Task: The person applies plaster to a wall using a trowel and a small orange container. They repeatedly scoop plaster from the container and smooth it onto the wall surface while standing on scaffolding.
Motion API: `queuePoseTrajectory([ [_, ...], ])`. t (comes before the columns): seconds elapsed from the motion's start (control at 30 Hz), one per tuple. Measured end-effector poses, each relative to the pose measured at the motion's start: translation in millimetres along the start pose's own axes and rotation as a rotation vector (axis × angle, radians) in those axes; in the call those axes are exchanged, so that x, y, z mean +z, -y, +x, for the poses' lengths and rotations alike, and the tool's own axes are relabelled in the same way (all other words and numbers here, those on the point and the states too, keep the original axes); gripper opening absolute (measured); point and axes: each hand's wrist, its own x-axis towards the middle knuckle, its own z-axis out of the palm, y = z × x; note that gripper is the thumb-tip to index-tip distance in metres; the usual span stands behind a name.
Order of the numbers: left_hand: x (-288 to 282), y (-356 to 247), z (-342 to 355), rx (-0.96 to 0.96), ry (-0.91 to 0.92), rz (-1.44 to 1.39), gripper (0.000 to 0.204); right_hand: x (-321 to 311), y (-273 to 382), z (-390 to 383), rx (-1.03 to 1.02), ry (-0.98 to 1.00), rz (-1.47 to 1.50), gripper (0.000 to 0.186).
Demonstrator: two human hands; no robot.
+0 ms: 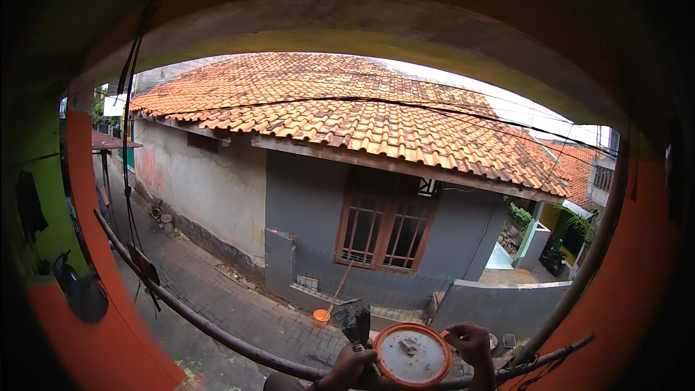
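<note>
My left hand [349, 368] is closed around a putty knife [355, 322], its dark, wide blade pointing up and away from me. Just right of it is a round orange container [379, 351] holding a greyish-white, milky mix [416, 362] with a lump near the middle. My left fingers lie against or close beside the container's left side; whether they also bear it I cannot tell. At the container's right edge, my right hand [470, 344] is closed on its rim or handle. The container's underside is hidden.
A bent, dark pole [217, 333] runs across the opening in front of me, between orange pillars [641, 246]. Dark cords [129, 195] hang at the left. Below lies a paved alley [253, 318] with an orange bucket [321, 316], and beyond it a tile-roofed house [304, 188].
</note>
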Motion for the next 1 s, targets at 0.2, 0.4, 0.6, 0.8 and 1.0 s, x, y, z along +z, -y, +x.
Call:
queuePoseTrajectory([
  [0.2, -4, 26, 9, 0.113, 0.065, -0.162, 0.021, -13, -18, -25, 0.112, -0.184, 0.154, 0.014],
  [0.4, -1, 15, -3, 0.227, -0.041, -0.244, 0.024, -1, 1, -28, 0.082, -0.16, 0.274, 0.021],
  [0.6, -1, 13, 0, 0.173, 0.002, -0.318, 0.027, 5, -25, -51, 0.143, -0.186, 0.291, 0.02],
  [0.8, 12, 4, -5, 0.125, 0.004, -0.318, 0.026, 4, -30, -56, 0.238, -0.241, 0.269, 0.021],
  [1.0, 14, 8, 2, 0.062, -0.031, -0.28, 0.024, 5, -42, -60, 0.239, -0.214, 0.221, 0.025],
])
